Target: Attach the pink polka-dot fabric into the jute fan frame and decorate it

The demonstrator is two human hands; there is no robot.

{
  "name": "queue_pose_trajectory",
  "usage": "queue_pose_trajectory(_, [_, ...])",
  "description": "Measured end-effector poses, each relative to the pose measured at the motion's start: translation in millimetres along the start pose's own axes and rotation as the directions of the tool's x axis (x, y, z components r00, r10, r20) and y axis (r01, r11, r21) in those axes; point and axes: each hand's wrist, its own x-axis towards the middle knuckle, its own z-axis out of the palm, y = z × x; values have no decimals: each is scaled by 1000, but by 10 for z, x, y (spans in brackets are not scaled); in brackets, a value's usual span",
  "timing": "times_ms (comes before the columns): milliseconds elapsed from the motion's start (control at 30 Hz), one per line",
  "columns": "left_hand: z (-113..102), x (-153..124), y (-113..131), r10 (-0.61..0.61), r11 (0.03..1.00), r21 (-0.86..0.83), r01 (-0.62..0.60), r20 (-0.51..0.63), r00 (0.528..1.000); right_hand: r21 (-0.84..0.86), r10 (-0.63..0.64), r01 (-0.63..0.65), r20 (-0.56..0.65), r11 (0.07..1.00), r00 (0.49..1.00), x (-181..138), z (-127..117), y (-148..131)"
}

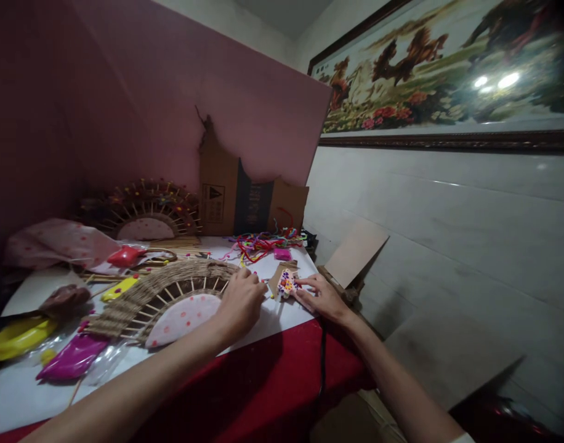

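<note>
A half-round woven fan [171, 289] of brown twine and thin sticks lies on the white sheet, with a pink dotted half-disc [185, 320] at its inner edge. My left hand [240, 298] is over the fan's right end, its fingers curled and closed; what they hold is hidden. My right hand [321, 295] reaches in from the right with fingers stretched and apart. Its fingertips touch the edge of a small piece with purple, orange and yellow spots [287, 283], which lies on a bit of cardboard [276, 277].
A second fan with coloured beads [157, 203] stands behind, beside a torn cardboard box [221, 191]. Bright fuzzy stems [258, 245] lie in a tangle. Magenta [72, 357], yellow [18, 337] and red [126, 255] clay packets are at left. Tiled wall rises at right.
</note>
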Motion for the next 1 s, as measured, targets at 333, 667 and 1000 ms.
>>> queue_pose_trajectory(333, [305,411,104,35,997,69,-38,51,998,-88,-42,19,-263,996,964,-150,95,14])
queue_pose_trajectory(667, [183,378,91,-50,998,32,52,-56,997,-130,-198,158,-413,979,889,-159,74,31])
queue_pose_trajectory(1000, [-196,-338,-281,-261,958,-175,229,-190,946,-125,-177,133,-466,983,867,-184,60,-4])
